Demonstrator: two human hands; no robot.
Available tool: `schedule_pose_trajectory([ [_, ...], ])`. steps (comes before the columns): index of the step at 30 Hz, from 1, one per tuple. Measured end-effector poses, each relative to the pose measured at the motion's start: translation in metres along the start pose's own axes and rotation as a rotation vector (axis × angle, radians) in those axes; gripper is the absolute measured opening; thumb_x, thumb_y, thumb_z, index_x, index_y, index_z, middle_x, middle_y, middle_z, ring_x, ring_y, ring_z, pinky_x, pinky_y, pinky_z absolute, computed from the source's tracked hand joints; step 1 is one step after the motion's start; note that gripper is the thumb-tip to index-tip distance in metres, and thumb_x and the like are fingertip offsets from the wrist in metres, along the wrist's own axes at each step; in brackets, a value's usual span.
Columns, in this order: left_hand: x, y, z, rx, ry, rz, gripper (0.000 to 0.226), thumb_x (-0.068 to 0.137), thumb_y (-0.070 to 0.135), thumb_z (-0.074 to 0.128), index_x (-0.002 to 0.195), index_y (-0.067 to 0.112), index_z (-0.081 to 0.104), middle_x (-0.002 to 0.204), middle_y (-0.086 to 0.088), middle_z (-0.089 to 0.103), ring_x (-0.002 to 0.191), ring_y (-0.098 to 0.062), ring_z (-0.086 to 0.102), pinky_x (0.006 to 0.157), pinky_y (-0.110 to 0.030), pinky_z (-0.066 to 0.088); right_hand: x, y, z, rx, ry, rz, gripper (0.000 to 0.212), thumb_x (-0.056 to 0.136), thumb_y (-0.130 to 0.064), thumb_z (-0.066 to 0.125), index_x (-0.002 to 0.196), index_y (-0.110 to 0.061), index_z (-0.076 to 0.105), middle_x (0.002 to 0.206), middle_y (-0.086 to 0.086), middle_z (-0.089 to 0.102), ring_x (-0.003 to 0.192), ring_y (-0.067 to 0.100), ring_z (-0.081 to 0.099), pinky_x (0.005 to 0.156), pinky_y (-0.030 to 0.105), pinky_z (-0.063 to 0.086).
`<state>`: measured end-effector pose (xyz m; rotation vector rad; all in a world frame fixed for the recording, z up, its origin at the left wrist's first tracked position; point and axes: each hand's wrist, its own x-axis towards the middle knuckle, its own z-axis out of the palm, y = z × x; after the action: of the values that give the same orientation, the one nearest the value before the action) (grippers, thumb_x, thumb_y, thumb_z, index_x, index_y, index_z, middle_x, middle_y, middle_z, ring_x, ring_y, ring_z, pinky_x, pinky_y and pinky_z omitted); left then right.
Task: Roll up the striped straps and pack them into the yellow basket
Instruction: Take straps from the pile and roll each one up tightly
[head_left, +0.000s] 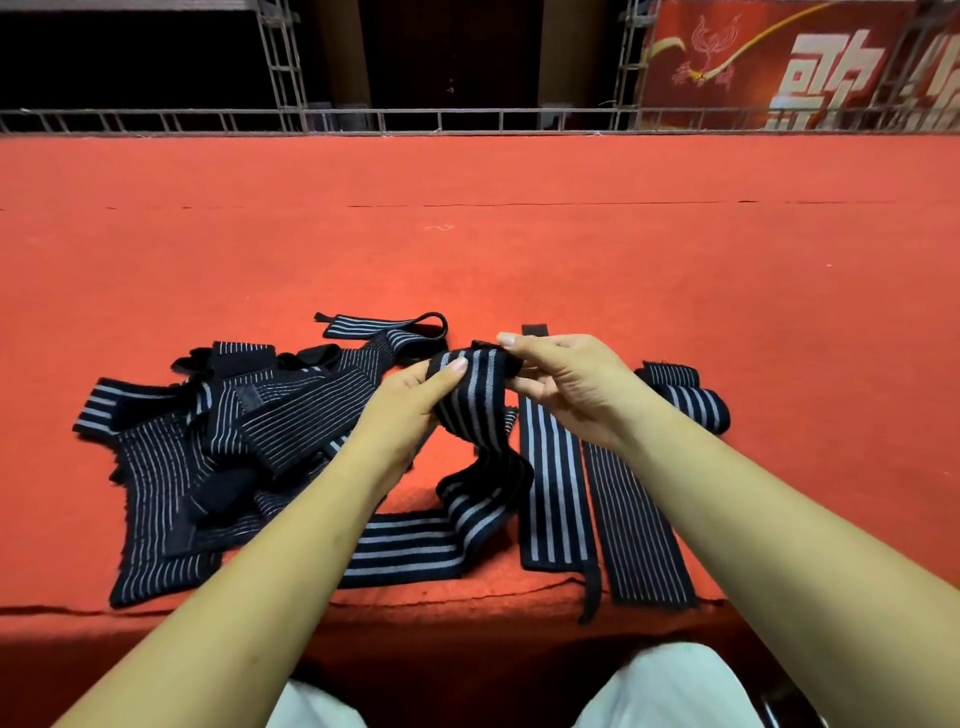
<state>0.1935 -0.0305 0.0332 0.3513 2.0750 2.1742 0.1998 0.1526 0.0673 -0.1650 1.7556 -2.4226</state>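
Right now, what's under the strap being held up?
Red carpet shows under the held strap, plus that strap's slack tail. The left hand covers the area beneath its left edge.

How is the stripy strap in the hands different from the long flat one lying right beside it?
The held strap has its top end lifted, pinched by the left hand and the right hand; the flat strap lies on the red carpet. The held strap bends and twists, its tail running off to the left; the flat strap lies straight. Both are black with broad pale stripes along their length.
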Motion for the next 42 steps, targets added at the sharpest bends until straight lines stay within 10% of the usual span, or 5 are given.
schedule_pose_trajectory([
  [11, 0.001, -0.005, -0.001, 0.011, 0.005, 0.030, 0.021, 0.096, 0.017, 0.063, 0.113, 0.011, 0.073, 0.111, -0.011, 0.075, 0.111, -0.029, 0.068, 0.106, -0.050, 0.047, -0.005, -0.011, -0.005, -0.813, -0.022, -0.130, 0.030, 0.077, -0.022, 0.085, 0.105, -0.012, 0.076, 0.082, -0.010, 0.075, 0.083, 0.000, 0.070, 0.075, 0.013, 0.049],
  [16, 0.001, -0.010, -0.001, 0.010, -0.042, 0.022, 0.021, 0.095, 0.012, 0.063, 0.112, 0.015, 0.074, 0.116, -0.011, 0.073, 0.116, -0.031, 0.065, 0.108, -0.050, 0.045, 0.002, -0.006, -0.008, -0.729, 0.106, -0.190, 0.008, 0.088, -0.011, 0.073, 0.088, -0.004, 0.076, 0.083, 0.010, 0.076, 0.082, 0.020, 0.073, 0.078, 0.033, 0.060],
  [23, -0.002, -0.012, -0.004, 0.218, -0.113, 0.025, 0.028, 0.094, 0.028, 0.067, 0.109, 0.005, 0.071, 0.114, -0.024, 0.069, 0.109, -0.032, 0.067, 0.105, -0.059, 0.043, 0.007, -0.026, -0.017, -0.932, 0.259, -0.283, 0.004, 0.085, -0.016, 0.077, 0.083, -0.013, 0.074, 0.069, -0.007, 0.065, 0.061, -0.001, 0.055, 0.056, 0.009, 0.041],
  [31, -0.004, 0.002, 0.009, -0.218, -0.374, -0.157, 0.067, 0.086, 0.064, 0.034, 0.126, 0.016, 0.058, 0.078, 0.006, 0.066, 0.054, -0.005, 0.057, 0.044, -0.019, 0.043, -0.012, -0.049, 0.008, -0.602, -0.196, -0.289, 0.006, 0.087, 0.001, 0.070, 0.091, 0.005, 0.068, 0.073, 0.011, 0.066, 0.067, 0.016, 0.061, 0.067, 0.022, 0.053],
  [42, 0.000, -0.004, 0.024, -0.308, -0.584, -0.093, 0.074, 0.058, 0.047, 0.092, 0.125, 0.032, 0.062, 0.079, 0.006, 0.052, 0.062, -0.004, 0.051, 0.051, -0.015, 0.035, -0.019, -0.053, 0.012, -0.225, -0.290, -0.107, 0.023, 0.084, 0.016, 0.062, 0.090, -0.006, 0.060, 0.079, 0.005, 0.059, 0.066, 0.010, 0.059, 0.058, 0.018, 0.048],
])
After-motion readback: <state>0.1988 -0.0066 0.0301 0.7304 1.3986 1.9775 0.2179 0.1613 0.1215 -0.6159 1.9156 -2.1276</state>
